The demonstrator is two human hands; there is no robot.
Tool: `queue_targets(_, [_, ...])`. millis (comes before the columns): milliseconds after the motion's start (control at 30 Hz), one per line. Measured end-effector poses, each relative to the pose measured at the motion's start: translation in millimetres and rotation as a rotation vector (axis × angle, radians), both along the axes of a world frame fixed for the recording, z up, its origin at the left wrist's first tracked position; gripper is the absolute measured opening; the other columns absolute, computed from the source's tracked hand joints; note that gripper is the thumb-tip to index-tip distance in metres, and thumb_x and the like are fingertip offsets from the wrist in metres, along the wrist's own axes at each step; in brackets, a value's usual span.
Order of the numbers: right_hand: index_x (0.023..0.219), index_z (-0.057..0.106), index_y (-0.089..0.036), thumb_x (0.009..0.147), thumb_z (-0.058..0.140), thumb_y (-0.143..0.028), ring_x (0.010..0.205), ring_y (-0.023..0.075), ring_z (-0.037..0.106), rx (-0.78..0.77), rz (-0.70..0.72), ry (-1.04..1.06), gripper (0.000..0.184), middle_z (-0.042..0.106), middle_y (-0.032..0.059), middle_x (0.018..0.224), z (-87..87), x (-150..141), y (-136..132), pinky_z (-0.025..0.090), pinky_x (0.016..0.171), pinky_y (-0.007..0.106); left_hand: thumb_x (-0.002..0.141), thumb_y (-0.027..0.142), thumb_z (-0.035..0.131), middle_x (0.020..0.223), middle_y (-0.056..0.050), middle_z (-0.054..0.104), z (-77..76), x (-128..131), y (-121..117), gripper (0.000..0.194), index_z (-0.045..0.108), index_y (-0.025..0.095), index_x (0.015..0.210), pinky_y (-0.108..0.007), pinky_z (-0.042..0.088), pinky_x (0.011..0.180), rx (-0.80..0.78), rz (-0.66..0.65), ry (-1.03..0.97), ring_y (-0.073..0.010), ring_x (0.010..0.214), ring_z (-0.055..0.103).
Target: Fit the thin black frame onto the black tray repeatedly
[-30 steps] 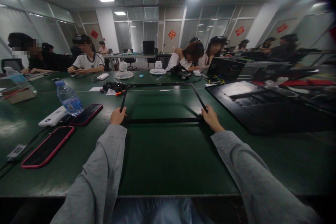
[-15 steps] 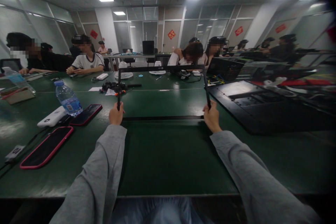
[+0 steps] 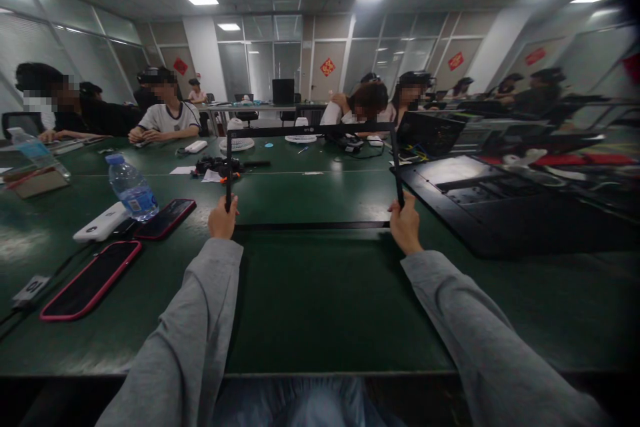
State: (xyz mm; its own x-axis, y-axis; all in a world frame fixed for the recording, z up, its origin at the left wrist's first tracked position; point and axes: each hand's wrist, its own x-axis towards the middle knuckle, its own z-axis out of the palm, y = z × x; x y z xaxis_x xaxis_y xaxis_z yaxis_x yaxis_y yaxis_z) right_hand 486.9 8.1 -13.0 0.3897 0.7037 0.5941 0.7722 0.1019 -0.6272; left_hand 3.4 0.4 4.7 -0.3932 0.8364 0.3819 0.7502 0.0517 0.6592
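Observation:
A thin black laptop screen bezel point(image 3: 310, 129), an open rectangle with a small pale mark on its top bar, stands tilted up in front of me. My left hand point(image 3: 223, 218) is closed around the lower part of its left side. At the lower right side, my right hand point(image 3: 405, 225) grips it in the same way, thumb upward. The bottom bar lies low, close to the green table point(image 3: 330, 300); whether it touches cannot be made out. Through the bezel's opening I see the tabletop and part of the far side.
Left of me are a water bottle point(image 3: 131, 190), a white power bank point(image 3: 101, 221) and two red-edged phones point(image 3: 93, 280). A large black panel point(image 3: 505, 207) lies to the right. Black gear point(image 3: 213, 165) sits beyond the bezel. Several people sit around the tables.
The bezel's upper right corner has shifted slightly to the right. Both hands keep their hold, and the view has moved only a little.

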Motion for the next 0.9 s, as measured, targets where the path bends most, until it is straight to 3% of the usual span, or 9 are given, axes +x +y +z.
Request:
queue_targets(233, [0.139, 0.047, -0.016, 0.091, 0.041, -0.041, 0.088, 0.028, 0.06, -0.085, -0.003, -0.013, 0.054, 0.066, 0.0123, 0.097, -5.5, 5.0, 4.3, 0.046, 0.083, 0.043, 0.098, 0.054, 0.037, 0.084, -0.001, 0.074, 5.5, 3.3, -2.7, 0.047, 0.059, 0.027, 0.13, -0.027, 0.042, 0.07, 0.052, 0.05, 0.014, -0.0184, 0.074, 0.067])
queue_targets(367, [0.139, 0.048, -0.017, 0.087, 0.05, -0.043, 0.087, 0.0274, 0.06, -0.124, 0.059, -0.036, 0.058, 0.066, 0.0115, 0.098, -9.8, 8.5, 5.8, 0.047, 0.083, 0.042, 0.099, 0.053, 0.036, 0.083, -0.002, 0.074, 7.0, 3.2, -4.2, 0.046, 0.06, 0.026, 0.128, -0.028, 0.043, 0.073, 0.049, 0.09, 0.022, -0.0194, 0.077, 0.068])
queue_targets(700, [0.138, 0.051, -0.016, 0.093, 0.04, -0.039, 0.091, 0.0271, 0.062, 0.002, 0.013, -0.03, 0.051, 0.067, 0.0127, 0.102, -7.5, 8.9, 6.5, 0.046, 0.086, 0.042, 0.097, 0.056, 0.038, 0.089, -0.002, 0.075, -4.3, -2.6, 1.6, 0.048, 0.058, 0.027, 0.13, -0.028, 0.043, 0.072, -0.05, -0.009, 0.022, -0.0184, 0.075, 0.068])
queue_targets(900, [0.129, 0.06, -0.011, 0.089, 0.043, -0.035, 0.105, 0.0288, 0.057, -0.05, 0.027, -0.12, 0.049, 0.062, 0.0184, 0.114, -19.4, 16.7, 16.7, 0.044, 0.095, 0.044, 0.097, 0.052, 0.039, 0.112, -0.012, 0.072, -13.8, -9.4, 10.3, 0.048, 0.067, 0.022, 0.122, -0.035, 0.047, 0.086, -0.124, -0.02, 0.149, -0.0265, 0.103, 0.065])
